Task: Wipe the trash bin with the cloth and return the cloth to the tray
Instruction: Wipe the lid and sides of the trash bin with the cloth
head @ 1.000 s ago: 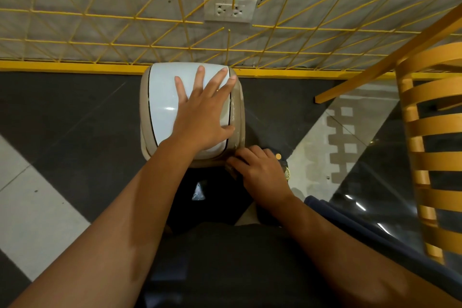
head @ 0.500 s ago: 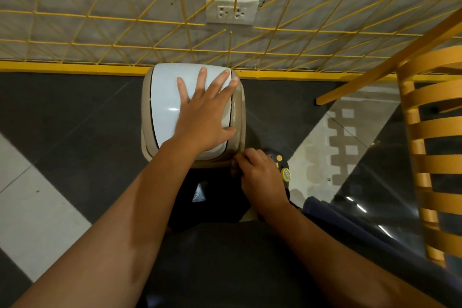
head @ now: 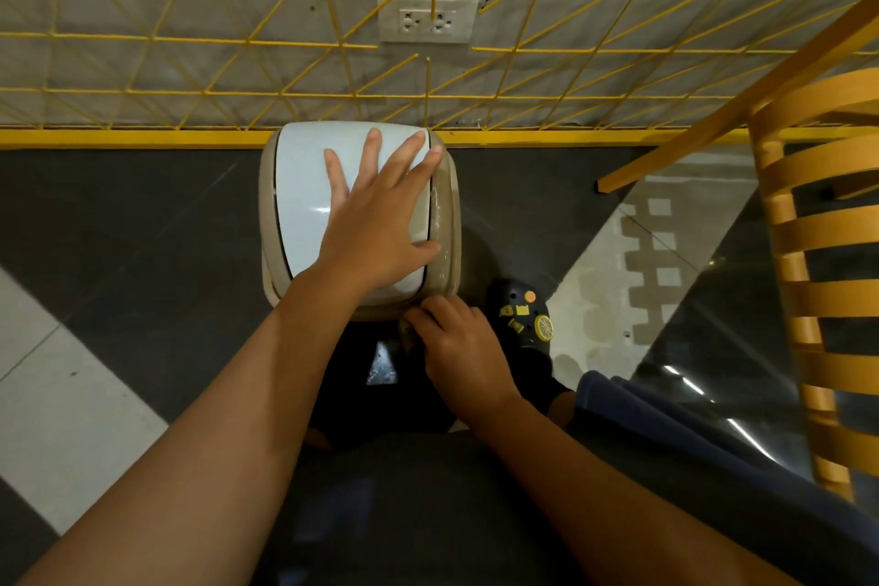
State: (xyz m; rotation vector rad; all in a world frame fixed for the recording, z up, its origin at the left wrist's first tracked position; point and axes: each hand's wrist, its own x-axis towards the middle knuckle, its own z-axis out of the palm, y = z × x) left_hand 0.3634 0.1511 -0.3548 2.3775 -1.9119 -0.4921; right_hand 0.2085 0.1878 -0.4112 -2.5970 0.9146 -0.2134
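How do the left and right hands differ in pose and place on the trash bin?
The left hand lies flat, fingers spread, on the lid; the right hand is curled. The left hand sits on top; the right hand is at the near edge of the trash bin. Both touch it.

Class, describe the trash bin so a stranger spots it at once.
Start at the grey wall with the yellow wire grid. At its foot, below the white socket plate, stands the beige plastic trash bin. Only it has a glossy white lid, under the left hand.

Dark shirt (head: 418, 514); navy shorts (head: 666, 443); black clog (head: 516, 300) with yellow and orange charms (head: 543, 327).
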